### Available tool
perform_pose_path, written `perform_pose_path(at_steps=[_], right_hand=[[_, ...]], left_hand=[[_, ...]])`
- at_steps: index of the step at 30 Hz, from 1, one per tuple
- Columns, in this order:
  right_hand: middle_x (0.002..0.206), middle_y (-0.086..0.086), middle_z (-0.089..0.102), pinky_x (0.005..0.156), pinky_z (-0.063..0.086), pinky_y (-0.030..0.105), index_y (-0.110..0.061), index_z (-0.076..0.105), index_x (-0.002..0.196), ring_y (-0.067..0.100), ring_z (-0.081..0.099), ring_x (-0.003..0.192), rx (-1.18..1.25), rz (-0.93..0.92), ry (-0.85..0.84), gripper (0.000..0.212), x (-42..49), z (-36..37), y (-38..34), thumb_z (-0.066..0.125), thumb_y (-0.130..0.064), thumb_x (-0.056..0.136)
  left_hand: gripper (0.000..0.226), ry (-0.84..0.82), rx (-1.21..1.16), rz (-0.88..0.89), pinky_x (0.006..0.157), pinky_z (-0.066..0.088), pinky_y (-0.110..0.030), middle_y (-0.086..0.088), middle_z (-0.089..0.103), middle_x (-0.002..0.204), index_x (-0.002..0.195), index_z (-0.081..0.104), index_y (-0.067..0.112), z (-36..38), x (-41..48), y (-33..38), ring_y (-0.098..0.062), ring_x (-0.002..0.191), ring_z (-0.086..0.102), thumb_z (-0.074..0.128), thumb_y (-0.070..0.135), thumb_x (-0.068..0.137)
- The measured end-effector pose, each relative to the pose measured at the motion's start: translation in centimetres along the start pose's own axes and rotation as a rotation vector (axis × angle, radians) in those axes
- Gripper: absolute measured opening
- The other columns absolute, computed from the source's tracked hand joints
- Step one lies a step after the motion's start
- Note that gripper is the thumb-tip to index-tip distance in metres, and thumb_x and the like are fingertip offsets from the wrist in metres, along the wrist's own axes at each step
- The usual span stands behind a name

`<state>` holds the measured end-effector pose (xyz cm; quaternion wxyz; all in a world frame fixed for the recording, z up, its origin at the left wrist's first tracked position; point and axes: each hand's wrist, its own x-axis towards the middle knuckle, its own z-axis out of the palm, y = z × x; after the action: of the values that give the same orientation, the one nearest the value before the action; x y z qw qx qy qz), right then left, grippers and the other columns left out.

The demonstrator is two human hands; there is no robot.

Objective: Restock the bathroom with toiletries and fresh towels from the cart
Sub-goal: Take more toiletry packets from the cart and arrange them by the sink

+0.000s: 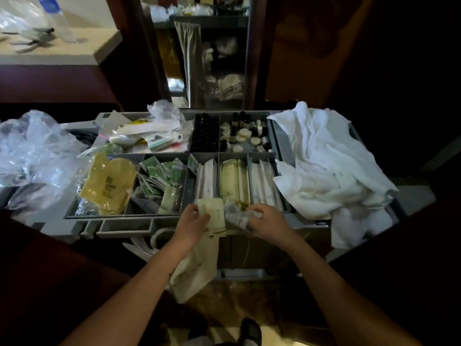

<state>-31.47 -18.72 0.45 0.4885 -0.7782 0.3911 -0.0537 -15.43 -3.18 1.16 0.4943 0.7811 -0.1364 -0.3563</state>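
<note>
So, my left hand (193,222) grips the cream packets (215,208), right hand (265,221) pinches a crinkly sachet (235,216); I'd stack them flat, then grab towels (324,156) at three o'clock.

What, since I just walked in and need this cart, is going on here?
A person stands at the cart, hands over the front of its divided tray. The left hand holds cream packets; the right hand pinches a crinkled wrapper. White towels lie heaped at the cart's right end.
</note>
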Motion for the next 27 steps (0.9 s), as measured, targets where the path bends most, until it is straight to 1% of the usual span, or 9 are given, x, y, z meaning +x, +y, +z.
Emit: perform_pose_path(at_steps=[3,7,11,13,16,18,20,23,27], right_hand=[[0.112,0.004,0.065,0.057,0.054,0.017,-0.009,0.064,0.119,0.013,0.065,0.093,0.254,0.084,0.025,0.025,-2.2,-0.4,1.2,0.064,-0.021,0.097],[0.115,0.007,0.063,0.075,0.064,0.040,-0.011,0.059,0.115,0.021,0.067,0.101,0.376,0.140,0.166,0.017,-4.6,-0.2,2.4,0.057,-0.021,0.101],[0.117,0.006,0.060,0.071,0.061,0.030,-0.012,0.053,0.120,0.018,0.065,0.101,0.498,0.237,0.344,0.018,-8.9,0.8,2.3,0.052,-0.019,0.104],[0.112,0.005,0.063,0.066,0.056,0.025,-0.014,0.053,0.120,0.018,0.067,0.097,0.557,0.298,0.434,0.016,-11.6,1.6,2.6,0.052,-0.018,0.104],[0.107,0.016,0.070,0.063,0.050,0.028,-0.020,0.055,0.116,0.021,0.069,0.084,0.607,0.369,0.511,0.014,-15.8,3.1,3.5,0.053,-0.022,0.102],[0.097,0.023,0.068,0.062,0.046,0.032,-0.018,0.056,0.111,0.023,0.060,0.074,0.642,0.382,0.584,0.010,-19.0,4.3,4.3,0.052,-0.022,0.102],[0.091,0.018,0.063,0.062,0.044,0.033,-0.015,0.055,0.108,0.023,0.057,0.076,0.687,0.419,0.674,0.010,-22.8,5.6,4.9,0.052,-0.022,0.102],[0.096,0.008,0.064,0.061,0.048,0.027,-0.014,0.055,0.109,0.016,0.060,0.075,0.680,0.492,0.819,0.026,-28.6,7.9,6.2,0.062,-0.037,0.098],[0.099,0.010,0.072,0.063,0.053,0.028,-0.020,0.057,0.105,0.022,0.068,0.081,0.657,0.595,1.012,0.036,-36.3,11.1,8.8,0.068,-0.051,0.089]], left_hand=[[0.011,0.003,0.025,0.015,0.066,0.048,-0.031,-0.006,0.063,0.101,0.105,0.057,0.018,1.3,-0.9,0.0,-0.017,0.086,0.061,0.055,0.010,0.098],[0.018,-0.057,0.051,0.068,0.063,0.044,-0.028,-0.002,0.061,0.103,0.115,0.057,0.015,2.1,-1.3,1.2,-0.013,0.088,0.059,0.054,0.011,0.098],[0.023,-0.210,0.116,0.116,0.068,0.051,-0.030,-0.003,0.062,0.110,0.120,0.054,0.017,3.2,-2.1,1.8,-0.015,0.094,0.062,0.054,0.012,0.098],[0.025,-0.289,0.118,0.124,0.065,0.050,-0.025,0.003,0.063,0.108,0.122,0.053,0.019,4.0,-3.1,1.5,-0.010,0.092,0.062,0.053,0.011,0.099],[0.024,-0.415,0.148,0.122,0.056,0.049,-0.016,0.006,0.063,0.105,0.123,0.052,0.021,5.4,-4.9,-0.1,-0.005,0.090,0.061,0.052,0.011,0.101],[0.025,-0.494,0.176,0.115,0.057,0.048,-0.016,0.003,0.063,0.109,0.125,0.052,0.019,6.7,-6.3,-1.5,-0.006,0.091,0.062,0.054,0.011,0.101],[0.025,-0.581,0.233,0.123,0.055,0.048,-0.016,0.001,0.063,0.107,0.124,0.052,0.016,8.3,-8.3,-2.8,-0.008,0.088,0.063,0.055,0.011,0.100],[0.029,-0.754,0.318,0.129,0.051,0.051,-0.014,-0.008,0.067,0.114,0.128,0.052,0.011,10.8,-11.7,-4.7,-0.014,0.090,0.067,0.056,0.011,0.100],[0.031,-0.991,0.454,0.164,0.063,0.059,-0.024,-0.011,0.068,0.120,0.132,0.051,0.013,13.8,-17.8,-7.2,-0.023,0.101,0.070,0.056,0.013,0.101]])
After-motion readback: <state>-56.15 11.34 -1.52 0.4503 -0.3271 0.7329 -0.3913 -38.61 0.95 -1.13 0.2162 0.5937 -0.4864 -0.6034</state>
